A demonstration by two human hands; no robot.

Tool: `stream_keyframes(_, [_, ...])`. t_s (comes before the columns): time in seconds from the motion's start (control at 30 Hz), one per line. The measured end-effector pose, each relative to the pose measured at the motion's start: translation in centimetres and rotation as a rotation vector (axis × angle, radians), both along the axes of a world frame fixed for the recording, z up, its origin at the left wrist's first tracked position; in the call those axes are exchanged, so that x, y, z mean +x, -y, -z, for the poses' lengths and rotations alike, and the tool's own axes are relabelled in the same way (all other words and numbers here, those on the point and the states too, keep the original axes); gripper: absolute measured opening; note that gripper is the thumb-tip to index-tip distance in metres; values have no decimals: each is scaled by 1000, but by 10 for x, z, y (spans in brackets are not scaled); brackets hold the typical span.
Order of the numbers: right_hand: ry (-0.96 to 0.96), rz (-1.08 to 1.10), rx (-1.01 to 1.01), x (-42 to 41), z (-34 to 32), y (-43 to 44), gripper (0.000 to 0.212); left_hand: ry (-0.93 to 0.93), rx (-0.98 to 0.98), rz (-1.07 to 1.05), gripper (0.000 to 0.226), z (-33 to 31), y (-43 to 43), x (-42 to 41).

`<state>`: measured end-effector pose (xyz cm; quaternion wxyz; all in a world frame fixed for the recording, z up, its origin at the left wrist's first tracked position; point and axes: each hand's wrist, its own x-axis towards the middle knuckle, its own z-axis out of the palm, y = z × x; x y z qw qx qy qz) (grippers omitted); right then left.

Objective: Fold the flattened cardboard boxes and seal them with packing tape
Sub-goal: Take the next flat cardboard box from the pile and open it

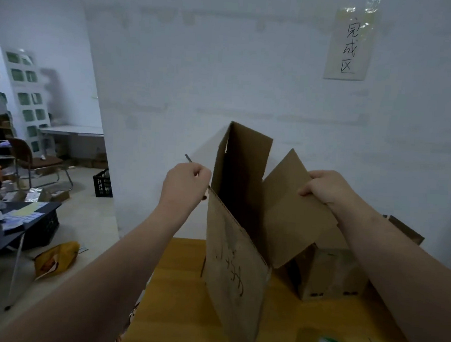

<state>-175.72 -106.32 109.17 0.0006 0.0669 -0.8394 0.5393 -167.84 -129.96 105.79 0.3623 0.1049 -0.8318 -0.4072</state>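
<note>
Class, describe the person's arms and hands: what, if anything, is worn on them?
The left hand and right hand wear no gloves, and no ring, watch or bracelet shows. Both arms are bare to the picture's edge, with no sleeves in view.

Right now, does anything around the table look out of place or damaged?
A yellow bag lies crumpled on the floor left of the table. The box in the right hand bears scrawl and scuffs, so looks reused. The left hand pinches a thin dark stick by its edge.
</note>
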Motion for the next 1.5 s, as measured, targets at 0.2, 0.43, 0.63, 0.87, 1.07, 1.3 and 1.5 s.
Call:
stream_keyframes(0.2, [81,49,-139,11,44,18,26,88,-436,6,67,50,2,3])
stream_keyframes(0.43, [172,44,-226,19,75,20,37,30,-393,107,53,73,10,-7])
stream_keyframes(0.63, [34,144,-402,22,84,28,35,-33,-472,-17,52,62,37,-8])
stream_keyframes(0.87, [40,263,-530,27,108,43,24,164,-748,-58,81,73,46,-8])
stream_keyframes(1.07, [207,355,-713,22,130,58,34,175,-785,148,99,72,39,-4])
stream_keyframes(1.3, [232,244,-680,28,133,58,57,-6,-660,48,49,94,42,1])
stream_keyframes(1.5, [264,122,-532,27,119,54,34,199,-555,301,88,89,40,3])
